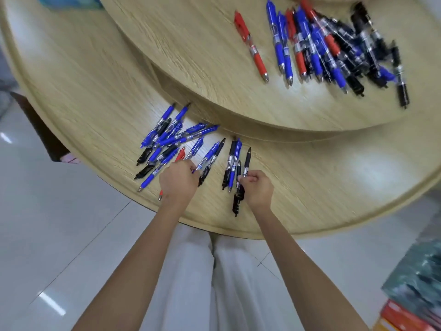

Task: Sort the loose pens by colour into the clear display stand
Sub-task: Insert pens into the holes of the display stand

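While both forearms reach over the near rim of the round wooden table (334,187), the head view shows the left hand (177,181) knuckles-up, its fingers curled down among the loose pens. A red pen (180,154) runs beneath that hand, its tip showing again at the wrist side, and the fingertips meet the lower end of a blue pen (208,156). Which of the two the hand actually grips cannot be told. The right hand (259,187) pinches a black pen (247,162) between thumb and curled fingers, its grip end pointing away from the person. A second black pen (238,197) lies just beside the hand, toward the table's edge. Between the hands lie a few more blue and black pens, side by side. To the left of the left hand sits a scattered cluster (164,139), mostly blue with some black. On the raised inner tier (191,56), well apart, a blurred heap (334,48) of red, blue and black pens lies with a lone red pen (250,44) beside it.
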